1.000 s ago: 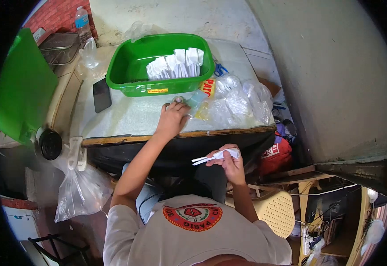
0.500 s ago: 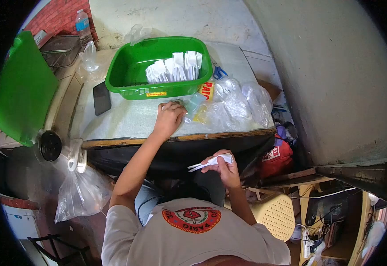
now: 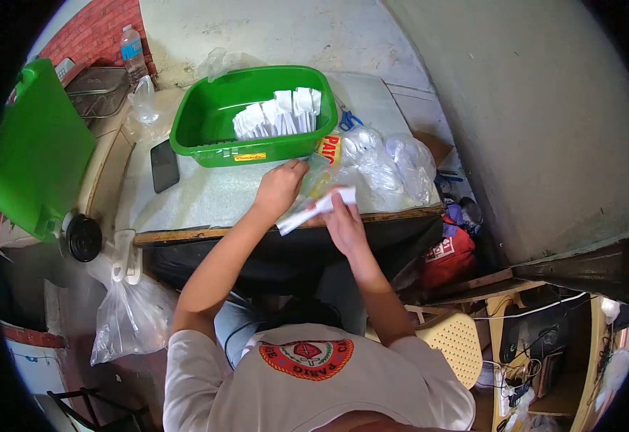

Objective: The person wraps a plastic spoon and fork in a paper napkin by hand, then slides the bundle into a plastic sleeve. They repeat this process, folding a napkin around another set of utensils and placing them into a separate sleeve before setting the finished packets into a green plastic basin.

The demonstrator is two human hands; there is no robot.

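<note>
My right hand [image 3: 344,225] is closed on a slim napkin-wrapped bundle [image 3: 307,214], raised at the table's front edge and blurred by motion. Two thin white handles stuck out of it in the earlier view. My left hand [image 3: 280,189] rests at the tabletop just below the basin, fingers curled and pressed together beside a thin clear plastic bag [image 3: 319,171]. What those fingertips pinch, if anything, is hidden. Behind it stands a green basin [image 3: 206,155] with several similar white bundles [image 3: 277,115] stacked upright on its right side.
Clear bags of white items [image 3: 390,169], a yellow pack [image 3: 329,149] and blue scissors [image 3: 349,119] lie right of the basin. A phone [image 3: 164,165] lies to its left. A plastic bag [image 3: 131,317] hangs at the left table edge. A water bottle [image 3: 133,54] stands at the back left.
My right hand has risen with the white bundle, up to the table edge and nearer my left hand. My left hand has shifted slightly, its fingers now drawn together.
</note>
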